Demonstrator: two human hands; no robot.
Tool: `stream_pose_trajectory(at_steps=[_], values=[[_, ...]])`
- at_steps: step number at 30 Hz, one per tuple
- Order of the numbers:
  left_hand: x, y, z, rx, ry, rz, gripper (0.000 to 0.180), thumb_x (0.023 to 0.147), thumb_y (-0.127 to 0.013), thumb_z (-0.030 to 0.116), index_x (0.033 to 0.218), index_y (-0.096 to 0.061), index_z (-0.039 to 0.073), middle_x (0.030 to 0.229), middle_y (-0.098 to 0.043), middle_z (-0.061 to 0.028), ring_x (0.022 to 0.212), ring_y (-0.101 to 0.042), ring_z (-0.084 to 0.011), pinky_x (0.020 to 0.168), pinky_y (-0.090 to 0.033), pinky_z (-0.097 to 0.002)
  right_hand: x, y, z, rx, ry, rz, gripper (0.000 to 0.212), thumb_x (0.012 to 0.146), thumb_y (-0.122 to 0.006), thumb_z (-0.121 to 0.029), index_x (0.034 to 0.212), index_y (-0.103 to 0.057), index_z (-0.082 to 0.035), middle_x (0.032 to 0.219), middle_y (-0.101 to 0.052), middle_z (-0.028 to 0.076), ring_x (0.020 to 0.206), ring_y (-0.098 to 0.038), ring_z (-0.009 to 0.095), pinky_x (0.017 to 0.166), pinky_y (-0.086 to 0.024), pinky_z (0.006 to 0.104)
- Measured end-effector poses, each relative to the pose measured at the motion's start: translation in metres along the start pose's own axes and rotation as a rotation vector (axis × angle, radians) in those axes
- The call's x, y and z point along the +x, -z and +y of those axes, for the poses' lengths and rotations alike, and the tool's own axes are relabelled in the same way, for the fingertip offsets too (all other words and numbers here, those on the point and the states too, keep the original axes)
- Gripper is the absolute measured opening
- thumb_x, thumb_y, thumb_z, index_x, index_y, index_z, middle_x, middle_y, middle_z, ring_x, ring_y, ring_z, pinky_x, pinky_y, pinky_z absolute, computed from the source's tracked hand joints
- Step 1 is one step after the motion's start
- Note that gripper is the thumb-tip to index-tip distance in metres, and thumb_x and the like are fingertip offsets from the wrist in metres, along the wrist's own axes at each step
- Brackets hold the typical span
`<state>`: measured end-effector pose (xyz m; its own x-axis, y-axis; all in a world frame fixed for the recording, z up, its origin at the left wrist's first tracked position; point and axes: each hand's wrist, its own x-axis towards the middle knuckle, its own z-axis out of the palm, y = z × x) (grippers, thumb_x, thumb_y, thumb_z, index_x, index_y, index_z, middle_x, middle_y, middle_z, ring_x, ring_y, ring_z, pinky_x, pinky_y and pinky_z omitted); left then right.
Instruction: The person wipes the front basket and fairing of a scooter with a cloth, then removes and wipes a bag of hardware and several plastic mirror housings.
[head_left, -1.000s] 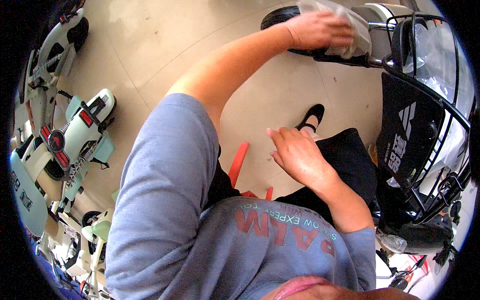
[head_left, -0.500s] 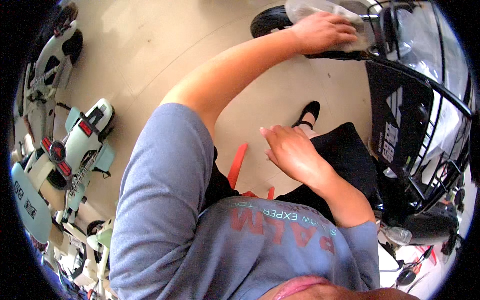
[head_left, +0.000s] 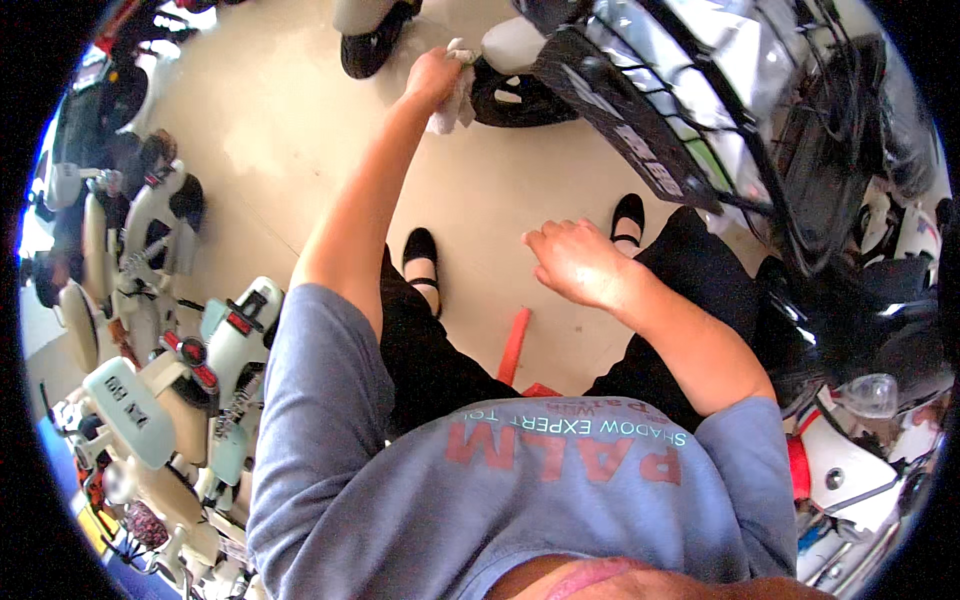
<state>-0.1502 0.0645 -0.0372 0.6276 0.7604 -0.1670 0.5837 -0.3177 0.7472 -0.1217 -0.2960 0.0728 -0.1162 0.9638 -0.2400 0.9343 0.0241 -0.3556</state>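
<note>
My left hand (head_left: 438, 78) reaches far forward, its fingers closed on a crumpled whitish cloth (head_left: 460, 100) that hangs down beside a black tyre (head_left: 535, 112). The cloth is close against the tyre; whether they touch I cannot tell. Above the tyre curves a pale mudguard (head_left: 512, 46), part of a bike with a black wire basket (head_left: 745, 110) and a dark panel with pale markings (head_left: 615, 125). In front of my right knee, my right hand (head_left: 575, 262) hangs with loosely bent fingers, the thumb apart from them. Nothing shows in it.
Several pale scooters or bikes crowd the left side, among them one with a mint seat (head_left: 130, 412). Another wheel (head_left: 368, 52) stands beyond my left hand. A red bar (head_left: 516, 345) lies between my legs. A white and red part (head_left: 835, 470) is at my right.
My left hand has moved left with the cloth, from the bike's mudguard area to beside its tyre. The view has shifted, and both my shoes now show. My right hand stays near my knee.
</note>
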Motion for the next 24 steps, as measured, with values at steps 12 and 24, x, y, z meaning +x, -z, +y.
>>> stream_pose_trajectory(at_steps=[12, 24], values=[[-0.213, 0.055, 0.199, -0.782, -0.341, 0.479, 0.027, 0.097, -0.053, 0.012, 0.123, -0.055, 0.004, 0.110, -0.058, -0.0027, 0.098, -0.053, -0.0121, 0.087, -0.043, -0.0265, -0.037, 0.055, -0.006, 0.190, -0.107, 0.162, 0.034, 0.095, -0.057, -0.025, 0.120, -0.061, -0.002, 0.116, -0.066, 0.017, 0.106, -0.064, 0.033, 0.093, -0.050, 0.0459], [-0.242, 0.008, 0.214, -0.471, -0.539, 0.651, 0.041, 0.086, -0.057, 0.002, 0.126, -0.052, 0.003, 0.120, -0.049, -0.0147, 0.109, -0.049, -0.0290, 0.097, -0.040, -0.0390, -0.119, 0.084, 0.016, 0.665, -0.367, 1.904, 0.042, 0.098, -0.054, -0.011, 0.136, -0.041, 0.000, 0.130, -0.052, 0.014, 0.120, -0.050, 0.023, 0.098, -0.040, 0.0346]])
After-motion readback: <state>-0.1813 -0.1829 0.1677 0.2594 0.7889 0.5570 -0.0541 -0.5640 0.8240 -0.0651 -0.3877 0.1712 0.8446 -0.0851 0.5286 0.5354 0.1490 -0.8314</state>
